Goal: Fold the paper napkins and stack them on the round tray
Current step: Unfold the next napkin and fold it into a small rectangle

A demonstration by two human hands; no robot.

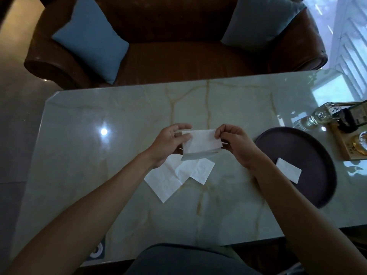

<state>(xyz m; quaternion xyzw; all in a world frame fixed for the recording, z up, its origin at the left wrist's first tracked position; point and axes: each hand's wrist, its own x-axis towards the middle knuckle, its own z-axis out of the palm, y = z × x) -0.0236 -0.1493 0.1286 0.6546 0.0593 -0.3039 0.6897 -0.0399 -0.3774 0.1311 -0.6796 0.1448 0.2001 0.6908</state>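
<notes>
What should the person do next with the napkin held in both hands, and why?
Probably press the fold flat, since the napkin hangs half-folded between the left hand and right hand; one folded napkin already lies on the round tray.

The table [119,135] has a polished, marble-like top, pale with tan veins, glossy enough to mirror a lamp and the window. On its right part lies a round tray [309,155], dark and matt, with a smooth face. The napkin [200,145] above the table's middle is thin white paper, soft and lightly embossed; the loose napkins [174,177] on the table show creases. Behind the table stands a sofa [178,56] of brown leather with a dull sheen, bearing cloth cushions [91,38]. At the table's right edge stands a clear glass bottle [315,118].
</notes>
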